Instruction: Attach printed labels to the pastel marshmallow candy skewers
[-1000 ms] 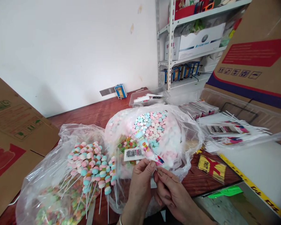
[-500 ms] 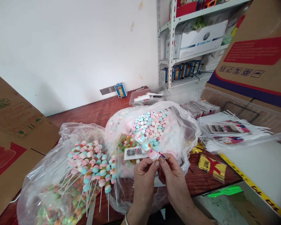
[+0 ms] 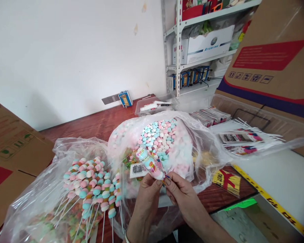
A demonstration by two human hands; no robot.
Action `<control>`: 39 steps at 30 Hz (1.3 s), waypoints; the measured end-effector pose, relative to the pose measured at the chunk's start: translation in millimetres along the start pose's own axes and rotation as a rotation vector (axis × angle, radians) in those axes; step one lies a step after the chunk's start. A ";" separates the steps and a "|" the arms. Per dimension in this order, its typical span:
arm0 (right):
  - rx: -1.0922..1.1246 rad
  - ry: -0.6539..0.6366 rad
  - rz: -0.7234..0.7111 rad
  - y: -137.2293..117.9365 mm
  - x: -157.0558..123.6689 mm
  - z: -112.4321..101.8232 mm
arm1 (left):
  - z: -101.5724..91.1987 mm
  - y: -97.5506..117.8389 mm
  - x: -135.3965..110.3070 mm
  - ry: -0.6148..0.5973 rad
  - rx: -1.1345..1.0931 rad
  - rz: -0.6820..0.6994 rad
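Both my hands meet low in the middle of the view and pinch the lower end of one wrapped marshmallow stick (image 3: 149,163). My left hand (image 3: 146,197) grips it from the left, my right hand (image 3: 179,192) from the right, fingertips touching. The stick's clear printed sleeve slants up and to the left over a big plastic bag of loose pastel marshmallows (image 3: 162,138). To the left lies an open bag of unwrapped marshmallow sticks (image 3: 91,184), white stems pointing toward me.
A clear tray of wrapped sticks (image 3: 245,138) stands at the right, with a cardboard box (image 3: 271,60) behind it. Yellow-and-red twist ties (image 3: 226,180) lie on the red-brown table (image 3: 91,123). Another carton (image 3: 12,152) is at the left, metal shelving (image 3: 182,47) at the back.
My hands with the wrapped stick have shifted slightly left and stayed pinched together on its lower end; the view has panned a little to the right.
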State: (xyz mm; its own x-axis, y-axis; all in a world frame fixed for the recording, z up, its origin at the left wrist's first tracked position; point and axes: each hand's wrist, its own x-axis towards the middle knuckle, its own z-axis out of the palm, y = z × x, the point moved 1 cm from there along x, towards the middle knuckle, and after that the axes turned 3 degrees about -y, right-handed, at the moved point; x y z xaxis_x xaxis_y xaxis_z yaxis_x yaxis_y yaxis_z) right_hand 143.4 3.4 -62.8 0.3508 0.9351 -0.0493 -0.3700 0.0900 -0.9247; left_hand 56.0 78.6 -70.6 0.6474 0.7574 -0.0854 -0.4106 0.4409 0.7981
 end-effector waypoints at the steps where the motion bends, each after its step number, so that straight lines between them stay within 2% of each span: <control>1: 0.047 -0.020 0.053 -1.9 1.0 -0.6 | -1.8 0.9 1.0 -0.014 -0.001 -0.010; 6: 0.320 -0.151 0.348 -15.1 5.6 -6.4 | -3.6 4.2 -1.1 -0.096 0.038 -0.058; 9: 0.412 -0.219 0.474 -17.3 5.4 -7.1 | -1.0 6.3 -2.8 -0.039 0.063 -0.069; 11: 0.406 -0.184 0.473 -12.9 3.4 -4.3 | -0.2 6.8 -2.1 0.037 0.073 -0.080; 13: 0.308 -0.089 0.335 -4.4 0.8 0.1 | -0.1 6.5 -0.6 0.111 0.077 -0.077; 16: 0.026 0.062 0.013 9.5 -2.6 7.2 | 0.9 3.9 0.3 0.201 0.075 -0.016; 17: -0.052 0.088 -0.052 12.4 -3.3 9.2 | 2.1 2.5 -0.4 0.218 0.067 0.001; 19: -0.126 0.095 -0.076 11.7 -4.8 11.4 | 5.1 -0.6 -3.0 0.224 0.048 -0.009; 22: -0.254 0.061 -0.124 -14.9 -15.0 5.9 | 7.3 -0.4 -5.8 0.190 0.030 -0.062; 24: -0.493 0.109 -0.292 -46.4 -31.1 -9.1 | 4.4 6.2 -4.4 0.204 0.023 -0.023; 25: -0.591 0.177 -0.375 -62.3 -41.1 -21.3 | 1.8 11.5 -2.9 0.223 0.021 0.018; 26: -0.683 0.313 -0.421 -76.1 -51.1 -36.8 | -1.2 17.6 -1.2 0.250 0.023 0.063; 28: -0.842 0.723 -0.460 -93.0 -68.9 -74.1 | -6.5 29.9 1.7 0.273 0.043 0.130; 29: -0.962 0.823 -0.404 -94.4 -74.4 -92.4 | -8.2 35.1 2.5 0.268 0.053 0.149; 30: -1.108 0.807 -0.311 -91.2 -77.2 -108.8 | -9.3 39.2 2.8 0.260 0.061 0.164; 32: -1.424 0.610 0.037 -74.3 -77.8 -133.6 | -9.7 43.5 2.1 0.244 0.071 0.179; 34: -1.585 0.481 0.267 -53.8 -77.5 -144.9 | -8.6 43.3 0.6 0.235 0.079 0.180; 36: -1.629 0.450 0.350 -38.2 -77.6 -144.4 | -6.7 41.2 -0.7 0.228 0.090 0.174; 39: -1.658 0.457 0.359 -27.7 -76.7 -134.7 | -2.8 38.2 -1.6 0.210 0.121 0.155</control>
State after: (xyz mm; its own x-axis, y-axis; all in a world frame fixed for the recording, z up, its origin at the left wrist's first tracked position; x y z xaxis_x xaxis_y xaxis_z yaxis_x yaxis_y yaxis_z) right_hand 242.6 -117.0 -84.3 0.7551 0.6400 -0.1424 0.6100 -0.7654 -0.2053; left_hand 37.5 95.6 -41.6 0.4309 0.8998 -0.0685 -0.4061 0.2612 0.8757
